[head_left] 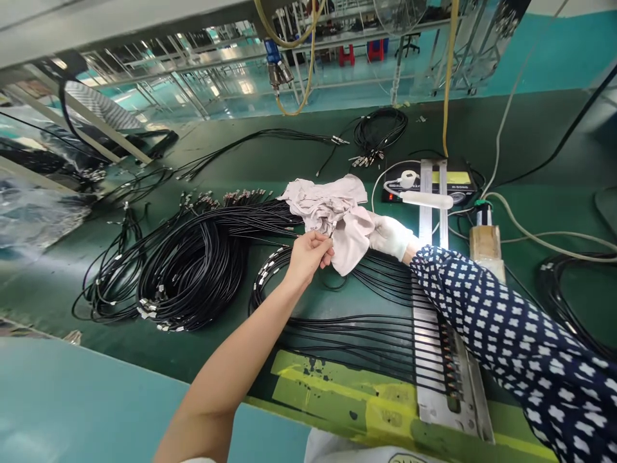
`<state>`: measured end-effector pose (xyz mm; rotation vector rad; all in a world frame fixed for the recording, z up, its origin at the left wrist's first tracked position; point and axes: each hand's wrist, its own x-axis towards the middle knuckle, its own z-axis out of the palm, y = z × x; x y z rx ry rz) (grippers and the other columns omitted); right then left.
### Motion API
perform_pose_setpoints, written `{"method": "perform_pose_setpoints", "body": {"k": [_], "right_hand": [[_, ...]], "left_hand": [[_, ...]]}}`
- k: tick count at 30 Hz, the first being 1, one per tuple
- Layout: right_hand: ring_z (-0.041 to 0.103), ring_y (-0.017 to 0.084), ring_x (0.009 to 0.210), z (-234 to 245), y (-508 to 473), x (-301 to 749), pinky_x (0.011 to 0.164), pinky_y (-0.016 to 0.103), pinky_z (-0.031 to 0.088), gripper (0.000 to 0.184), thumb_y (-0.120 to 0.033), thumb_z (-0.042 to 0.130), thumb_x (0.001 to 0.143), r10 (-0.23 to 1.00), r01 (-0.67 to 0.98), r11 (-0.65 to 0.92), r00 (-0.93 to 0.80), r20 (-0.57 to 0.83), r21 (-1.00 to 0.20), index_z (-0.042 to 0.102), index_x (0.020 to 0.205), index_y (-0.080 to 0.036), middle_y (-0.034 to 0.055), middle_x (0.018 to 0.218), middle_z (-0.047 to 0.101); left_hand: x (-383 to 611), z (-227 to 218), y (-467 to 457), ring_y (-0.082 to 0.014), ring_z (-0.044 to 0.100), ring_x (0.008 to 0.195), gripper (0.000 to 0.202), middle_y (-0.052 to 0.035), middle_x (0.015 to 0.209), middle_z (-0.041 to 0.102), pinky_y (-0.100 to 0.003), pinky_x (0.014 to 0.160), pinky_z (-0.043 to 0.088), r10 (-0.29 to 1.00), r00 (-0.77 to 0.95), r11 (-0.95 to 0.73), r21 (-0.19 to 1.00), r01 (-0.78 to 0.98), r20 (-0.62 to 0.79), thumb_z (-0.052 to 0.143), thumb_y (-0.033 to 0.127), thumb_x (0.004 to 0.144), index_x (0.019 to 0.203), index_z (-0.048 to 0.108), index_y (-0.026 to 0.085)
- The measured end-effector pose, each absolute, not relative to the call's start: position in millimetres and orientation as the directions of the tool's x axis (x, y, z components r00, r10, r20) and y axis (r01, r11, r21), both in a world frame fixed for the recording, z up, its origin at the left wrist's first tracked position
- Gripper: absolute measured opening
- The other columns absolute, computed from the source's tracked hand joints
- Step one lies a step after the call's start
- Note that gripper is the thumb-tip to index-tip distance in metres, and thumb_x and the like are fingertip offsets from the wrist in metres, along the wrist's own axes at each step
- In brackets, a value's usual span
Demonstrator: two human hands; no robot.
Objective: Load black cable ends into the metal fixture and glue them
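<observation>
My bare left hand [308, 254] is closed in a pinch at the near edge of a pale pink cloth [354, 238]. Whatever sits between its fingertips is too small to make out. In a white glove, my right hand [390, 236] grips the right side of that cloth. The rest of the cloth lies crumpled over the ends of a bundle of thin black cables [260, 217]. Below my hands, more black cables [357, 328] run to a metal fixture [427, 341], where their ends sit in a row. White tags mark a curved cable bunch [263, 276].
A large coil of black cables [193, 276] lies on the left, with a smaller coil [380, 132] at the back. Behind the fixture sits a black control box [456, 186], with a white pen-shaped tool [427, 199] in front. A yellow hose [449, 83] hangs down near it.
</observation>
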<state>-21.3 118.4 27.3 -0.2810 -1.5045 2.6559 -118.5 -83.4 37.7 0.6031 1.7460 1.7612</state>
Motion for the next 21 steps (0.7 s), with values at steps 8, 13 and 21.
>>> {"method": "perform_pose_setpoints", "body": {"k": [8,13,21], "right_hand": [[0.07,0.018,0.087,18,105,-27,0.077,0.028,0.062,0.044,-0.03,0.087,0.072,0.077,0.168,-0.501,-0.969,-0.237,-0.849,0.067,0.108,-0.016,0.0075,0.098,0.072],[0.06,0.013,0.062,12,96,-41,0.058,0.024,0.053,0.048,-0.05,0.092,0.066,0.221,0.128,-0.417,-0.946,-0.237,-0.9,0.067,0.088,-0.016,0.0017,0.07,0.065],[0.058,0.012,0.063,14,102,-38,0.058,0.024,0.046,0.047,-0.047,0.094,0.059,0.19,0.121,-0.32,-0.964,-0.189,-0.94,0.066,0.074,-0.012,0.0023,0.068,0.064]], "left_hand": [[-117,32,-68,-0.0091,0.051,0.036,0.026,0.0014,0.052,0.061,-0.019,0.035,0.033,0.686,-0.72,0.085,0.994,-0.063,-0.104,0.079,0.03,0.073,0.079,0.058,0.016],[-112,34,-62,-0.0087,0.05,0.035,0.021,-0.0002,0.052,0.062,-0.019,0.034,0.033,0.684,-0.719,0.126,0.991,-0.047,-0.121,0.077,0.024,0.072,0.073,0.058,0.015],[-110,26,-62,-0.0096,0.051,0.035,0.019,0.0026,0.047,0.059,-0.018,0.034,0.033,0.684,-0.717,0.128,0.99,-0.067,-0.137,0.072,0.02,0.072,0.078,0.055,0.017]]}}
